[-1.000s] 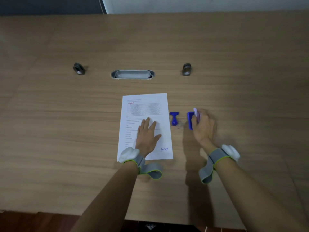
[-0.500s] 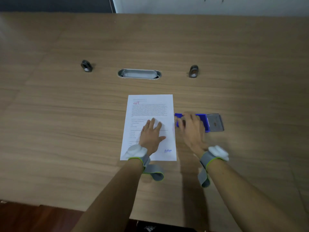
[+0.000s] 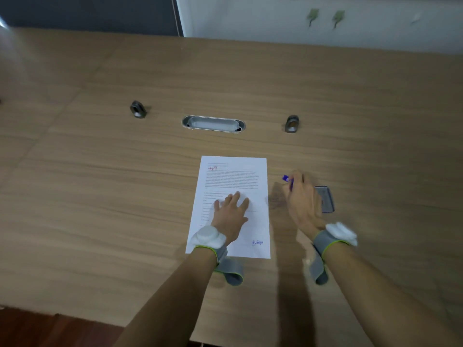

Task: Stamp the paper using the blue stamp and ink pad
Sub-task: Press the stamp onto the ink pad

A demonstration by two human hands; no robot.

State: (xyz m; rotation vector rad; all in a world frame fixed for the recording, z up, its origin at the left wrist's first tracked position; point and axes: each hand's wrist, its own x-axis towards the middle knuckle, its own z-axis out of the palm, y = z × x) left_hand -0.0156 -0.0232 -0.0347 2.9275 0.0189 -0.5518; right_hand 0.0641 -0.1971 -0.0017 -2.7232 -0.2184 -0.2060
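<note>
A printed white paper [image 3: 253, 176] lies on the wooden table with a red mark near its top and a blue stamp mark near its bottom right corner. My left hand [image 3: 231, 212] presses flat on the paper's middle, fingers spread. To the right of the paper, my right hand [image 3: 302, 199] is closed around the blue stamp [image 3: 287, 179], of which only one end shows past the fingers. The ink pad [image 3: 325, 199] lies open just right of that hand, its grey part showing; the rest is hidden by the hand.
A metal cable slot [image 3: 213, 124] is set in the table beyond the paper, with a small dark metal fitting on the left [image 3: 137, 109] and another on the right [image 3: 292, 123]. A wall stands behind the far table edge.
My right hand opened the ink pad's lid, then reached left to the blue stamp and now holds it lifted. The left hand has stayed flat on the paper.
</note>
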